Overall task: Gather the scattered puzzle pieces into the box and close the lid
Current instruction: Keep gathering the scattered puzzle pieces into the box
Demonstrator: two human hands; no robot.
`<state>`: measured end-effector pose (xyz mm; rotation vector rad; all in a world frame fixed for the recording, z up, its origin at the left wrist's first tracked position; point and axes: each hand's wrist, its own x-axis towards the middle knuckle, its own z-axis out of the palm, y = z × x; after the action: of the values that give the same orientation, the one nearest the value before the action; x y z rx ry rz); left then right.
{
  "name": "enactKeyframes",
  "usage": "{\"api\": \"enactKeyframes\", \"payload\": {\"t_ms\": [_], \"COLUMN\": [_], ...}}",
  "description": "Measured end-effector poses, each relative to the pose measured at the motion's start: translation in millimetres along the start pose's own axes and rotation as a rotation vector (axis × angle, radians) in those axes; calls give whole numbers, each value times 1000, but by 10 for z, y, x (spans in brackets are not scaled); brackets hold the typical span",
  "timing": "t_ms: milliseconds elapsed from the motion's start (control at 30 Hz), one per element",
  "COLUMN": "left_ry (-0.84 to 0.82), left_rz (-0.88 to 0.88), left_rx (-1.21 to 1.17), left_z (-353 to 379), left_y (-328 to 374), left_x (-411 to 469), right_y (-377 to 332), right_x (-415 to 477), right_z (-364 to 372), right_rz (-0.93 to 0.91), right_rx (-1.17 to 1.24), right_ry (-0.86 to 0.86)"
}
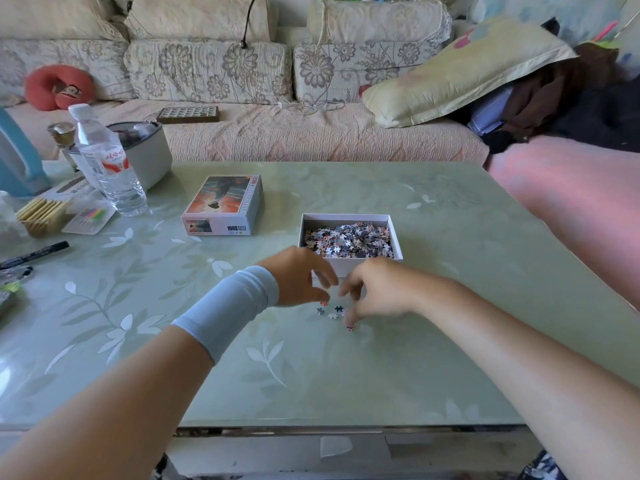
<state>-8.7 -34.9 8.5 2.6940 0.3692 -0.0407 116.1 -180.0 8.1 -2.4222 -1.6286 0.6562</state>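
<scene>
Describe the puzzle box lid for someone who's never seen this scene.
On the green leaf-patterned table, look left of the open white box heaped with pieces. The lid lies there, top up. Unlike the plain box, it carries an orange picture and "1000" on its side.
</scene>
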Motion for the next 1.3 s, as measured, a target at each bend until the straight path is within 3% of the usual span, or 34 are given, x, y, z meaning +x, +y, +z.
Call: {"api": "enactKeyframes", "payload": {"t_ms": [133,333,700,800,933,1000,1100,1233,1300], "left_ry": [-95,-11,-72,-126,-123,-134,-125,-106,-90], "left_rz": [-33,-68,-77,-72,-67,-68,-49,-64,-79], "left_rx": [88,6,-8,9,53,64,99,110,74], "left_z": [123,187,184,149,141,138,140,169,178], "left_y": [-66,-52,-31,-36,1,11,17,61,62], "left_x": [-130,-164,-117,-111,-78,-73,-74,-61,-63], "right_y": [18,28,-11,21,126,187,166,60,97], "right_x": [20,62,80,95,163,178,124,15,27], "right_z": [141,146,30,-74,-248,-269,-250,-81,23], "right_rz": [-55,-31,9,35,28,46,-22,-61,-52], "right_rx": [-5,103,62,229,326,253,172,21,-61], "right_ry": [27,59,-37,140,666,708,538,20,-22]}}
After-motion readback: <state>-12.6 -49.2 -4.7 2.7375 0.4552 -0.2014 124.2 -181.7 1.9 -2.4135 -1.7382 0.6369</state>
